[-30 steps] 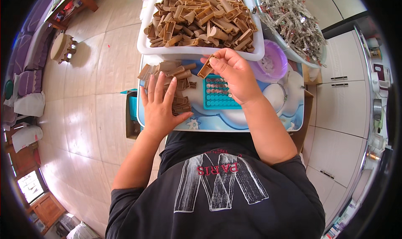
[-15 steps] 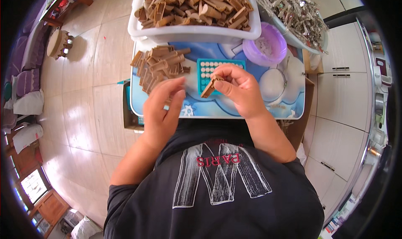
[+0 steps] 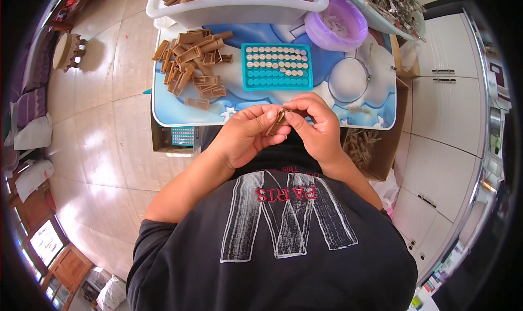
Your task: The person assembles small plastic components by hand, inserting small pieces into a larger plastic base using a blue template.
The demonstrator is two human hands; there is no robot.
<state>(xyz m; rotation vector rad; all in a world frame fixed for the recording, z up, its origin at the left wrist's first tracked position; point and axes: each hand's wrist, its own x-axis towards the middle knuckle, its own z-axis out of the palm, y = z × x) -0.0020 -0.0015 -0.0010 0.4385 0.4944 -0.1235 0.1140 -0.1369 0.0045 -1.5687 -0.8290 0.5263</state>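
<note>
My left hand (image 3: 248, 138) grips a small brown plastic casing (image 3: 277, 124) just off the near edge of the table. The thumb and fingers of my right hand (image 3: 316, 127) pinch the casing's upper end; whether a tiny part sits between them is hidden. Beyond my hands lies a teal tray (image 3: 278, 88) with rows of small round white pieces, and its nearer rows show only teal rounds. To the left of that tray, loose brown casings (image 3: 190, 60) lie in a pile.
The blue patterned table (image 3: 180, 113) carries a white bin (image 3: 234, 12) of brown casings at the back. Right of it stand a purple bowl (image 3: 322, 38) with small whitish pieces and a basin (image 3: 376, 18) of silvery strips. A cardboard box (image 3: 389, 142) sits below, right.
My right hand has brought the casing nearer to my body, and my left hand, open before, has closed on it. The view has tilted, so the table appears higher.
</note>
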